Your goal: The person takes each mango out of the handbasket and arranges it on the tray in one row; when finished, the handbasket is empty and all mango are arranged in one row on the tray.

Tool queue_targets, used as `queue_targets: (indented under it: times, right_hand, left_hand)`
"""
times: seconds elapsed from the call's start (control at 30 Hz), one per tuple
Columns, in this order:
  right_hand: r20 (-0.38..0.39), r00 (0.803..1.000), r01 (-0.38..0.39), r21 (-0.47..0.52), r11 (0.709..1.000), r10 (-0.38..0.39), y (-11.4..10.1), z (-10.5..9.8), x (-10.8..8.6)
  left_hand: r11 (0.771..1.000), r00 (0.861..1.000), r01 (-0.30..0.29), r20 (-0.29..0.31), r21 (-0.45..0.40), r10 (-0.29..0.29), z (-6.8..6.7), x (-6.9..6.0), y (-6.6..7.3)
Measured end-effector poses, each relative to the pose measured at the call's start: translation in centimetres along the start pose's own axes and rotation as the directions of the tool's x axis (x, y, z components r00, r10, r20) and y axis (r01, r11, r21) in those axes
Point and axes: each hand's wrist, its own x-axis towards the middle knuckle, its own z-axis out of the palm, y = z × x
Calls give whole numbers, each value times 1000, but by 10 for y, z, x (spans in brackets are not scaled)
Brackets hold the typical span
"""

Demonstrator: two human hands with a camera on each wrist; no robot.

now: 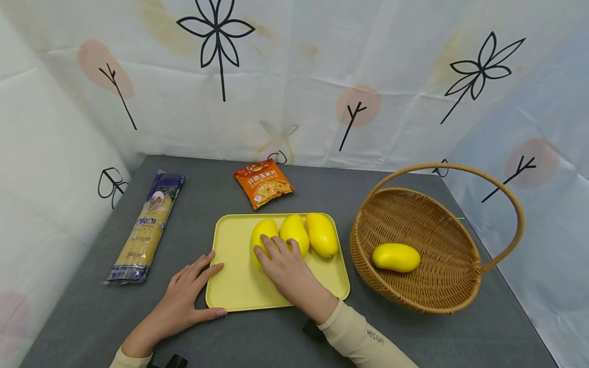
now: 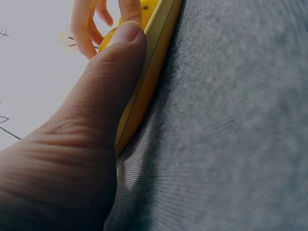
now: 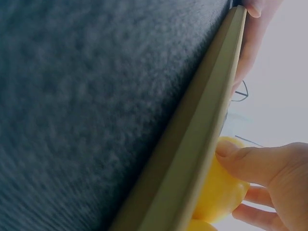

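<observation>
Three yellow mangoes lie side by side on a light yellow tray point(image 1: 239, 286). My right hand point(image 1: 290, 273) reaches over the tray and grips the leftmost mango point(image 1: 264, 228); in the right wrist view its thumb lies on one side of that mango point(image 3: 219, 192) and its fingers on the other. Beside it are the middle mango point(image 1: 294, 230) and the right mango point(image 1: 322, 235). Spread at the tray's left edge, my left hand point(image 1: 181, 296) has its thumb near the front left corner and its fingers along the left rim.
A wicker basket point(image 1: 437, 240) with a tall handle stands to the right, holding another mango point(image 1: 396, 257). Behind the tray lies an orange snack packet point(image 1: 264, 183). At the left is a long pack of noodles point(image 1: 146, 230). A patterned cloth hangs behind the grey table.
</observation>
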Motion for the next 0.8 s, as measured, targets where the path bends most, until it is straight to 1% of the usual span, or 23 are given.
queue_targets:
  times: [0.1, 0.37, 0.8]
  right_hand:
    - [3, 1000, -10, -2, 1000, 10, 1, 1, 1]
    - [45, 998, -32, 14, 999, 32, 1, 0, 3]
    - [33, 999, -34, -22, 999, 35, 0, -1, 5]
  left_hand:
    - [1000, 1000, 2, 1, -4, -2, 0, 0, 1]
    - [1000, 1000, -3, -4, -6, 3, -1, 0, 1]
    - [1000, 1000, -3, -1, -8, 3, -1, 0, 1]
